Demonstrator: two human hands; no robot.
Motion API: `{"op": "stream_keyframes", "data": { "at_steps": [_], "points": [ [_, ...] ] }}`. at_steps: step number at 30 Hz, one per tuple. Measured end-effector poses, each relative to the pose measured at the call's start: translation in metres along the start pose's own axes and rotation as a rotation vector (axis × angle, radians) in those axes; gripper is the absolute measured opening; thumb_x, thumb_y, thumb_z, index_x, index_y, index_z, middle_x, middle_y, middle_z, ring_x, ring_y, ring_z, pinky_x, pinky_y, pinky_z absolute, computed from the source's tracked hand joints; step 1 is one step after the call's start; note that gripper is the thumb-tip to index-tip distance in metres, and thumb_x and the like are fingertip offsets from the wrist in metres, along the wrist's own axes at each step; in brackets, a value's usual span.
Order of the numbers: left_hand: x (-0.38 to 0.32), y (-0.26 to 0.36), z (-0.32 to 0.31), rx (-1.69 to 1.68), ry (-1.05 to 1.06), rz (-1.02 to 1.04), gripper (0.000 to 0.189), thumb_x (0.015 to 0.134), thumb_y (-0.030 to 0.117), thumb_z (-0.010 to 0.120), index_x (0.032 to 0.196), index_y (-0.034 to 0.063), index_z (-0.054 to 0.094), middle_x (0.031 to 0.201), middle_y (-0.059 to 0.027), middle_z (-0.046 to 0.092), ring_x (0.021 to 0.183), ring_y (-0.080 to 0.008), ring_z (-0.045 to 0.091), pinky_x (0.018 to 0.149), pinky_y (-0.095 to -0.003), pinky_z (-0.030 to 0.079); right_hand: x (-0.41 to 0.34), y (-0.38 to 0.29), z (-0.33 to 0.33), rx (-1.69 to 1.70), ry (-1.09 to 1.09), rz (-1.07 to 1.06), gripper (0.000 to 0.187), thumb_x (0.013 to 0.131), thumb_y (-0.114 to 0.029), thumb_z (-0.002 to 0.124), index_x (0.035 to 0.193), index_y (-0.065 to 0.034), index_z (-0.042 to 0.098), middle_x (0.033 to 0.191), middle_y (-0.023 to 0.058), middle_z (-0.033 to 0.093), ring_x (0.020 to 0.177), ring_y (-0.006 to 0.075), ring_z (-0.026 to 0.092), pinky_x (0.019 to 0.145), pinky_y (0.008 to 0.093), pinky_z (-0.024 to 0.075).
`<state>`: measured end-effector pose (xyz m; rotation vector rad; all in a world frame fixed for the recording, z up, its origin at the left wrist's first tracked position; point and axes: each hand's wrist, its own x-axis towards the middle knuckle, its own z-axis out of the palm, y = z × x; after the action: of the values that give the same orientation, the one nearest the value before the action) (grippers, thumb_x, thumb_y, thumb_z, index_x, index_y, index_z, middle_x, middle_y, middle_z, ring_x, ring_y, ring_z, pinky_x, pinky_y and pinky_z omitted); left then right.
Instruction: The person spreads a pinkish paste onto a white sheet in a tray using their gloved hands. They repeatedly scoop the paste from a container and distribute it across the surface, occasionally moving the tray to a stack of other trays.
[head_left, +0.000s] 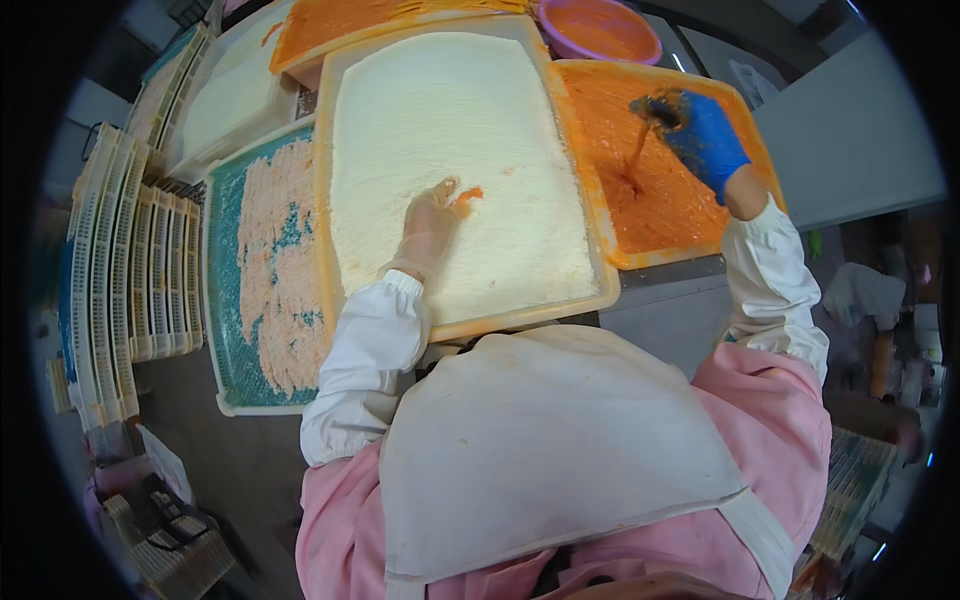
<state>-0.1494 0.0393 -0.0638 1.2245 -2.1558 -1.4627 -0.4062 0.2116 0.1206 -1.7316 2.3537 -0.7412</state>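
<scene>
My left hand (435, 225), in a thin translucent glove, rests on pale crumbs (450, 112) that fill a large tray (517, 319) in front of me. By its fingertips lies a small orange-coated piece (469, 196). To the right, my right hand (671, 124), in a blue glove smeared with orange, is above a tray (761, 161) of thick orange batter (622, 202). Its fingers are closed around something dark that I cannot make out, and an orange strand hangs from them towards the batter.
Left of the crumbs, a teal mesh-lined tray (225, 375) holds rows of crumb-coated strips (281, 300). Stacked plastic trays (112, 277) stand at the far left. Behind are a white-filled bin (232, 97), another orange-filled tray (337, 30) and a purple basin (559, 45).
</scene>
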Motion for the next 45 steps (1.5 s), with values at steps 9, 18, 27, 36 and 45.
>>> {"op": "stream_keyframes", "data": {
  "at_steps": [9,18,27,36,45],
  "points": [
    [0.011,-0.02,-0.052,-0.464,0.409,0.113,0.037,0.081,0.012,0.059,0.114,-0.0037,0.051,0.112,-0.0123,0.056,0.099,-0.0159,0.054,0.085,-0.0253,0.043,0.006,-0.048,0.026,0.679,-0.228,-0.224,0.022,0.086,-0.006,0.05,0.107,-0.0037,0.053,0.098,0.0075,0.058,0.087,0.0149,0.053,0.081,0.0272,0.0445],
    [-0.026,-0.006,-0.015,0.586,-0.226,0.151,0.036,0.078,0.02,0.061,0.108,0.0013,0.056,0.098,-0.0153,0.061,0.09,-0.0254,0.057,0.078,-0.0335,0.044,-0.024,0.029,0.088,0.425,-0.237,0.132,0.026,0.083,-0.002,0.05,0.109,-0.0011,0.055,0.094,0.0051,0.058,0.08,0.0104,0.051,0.07,0.0225,0.0422],
    [-0.033,-0.04,-0.044,0.664,-0.065,0.227,0.042,0.083,0.039,0.049,0.104,0.0029,0.058,0.109,-0.0159,0.056,0.091,-0.0293,0.055,0.073,-0.0362,0.044,-0.062,0.103,0.06,0.538,-0.113,0.328,0.025,0.08,0.005,0.047,0.102,0.0025,0.058,0.093,0.0045,0.057,0.078,0.0091,0.051,0.069,0.0199,0.0417],
    [-0.059,0.006,-0.037,1.018,0.008,0.259,0.055,0.076,0.043,0.057,0.112,0.0005,0.052,0.119,-0.0164,0.048,0.103,-0.0308,0.048,0.087,-0.0412,0.035,-0.068,0.155,0.063,-0.106,-0.229,0.459,0.024,0.077,-0.019,0.055,0.095,-0.0055,0.061,0.104,0.0183,0.057,0.094,0.0315,0.056,0.076,0.0332,0.0452],
    [-0.066,0.033,-0.064,-0.465,-0.125,-0.168,0.042,0.079,0.033,0.062,0.1,-0.003,0.056,0.093,-0.0096,0.059,0.085,-0.0161,0.054,0.077,-0.0263,0.043,-0.023,0.094,0.118,-0.32,-0.187,0.188,0.025,0.078,-0.023,0.056,0.096,-0.0062,0.059,0.094,0.0184,0.06,0.084,0.0336,0.058,0.067,0.0379,0.0469]
  ]
}}
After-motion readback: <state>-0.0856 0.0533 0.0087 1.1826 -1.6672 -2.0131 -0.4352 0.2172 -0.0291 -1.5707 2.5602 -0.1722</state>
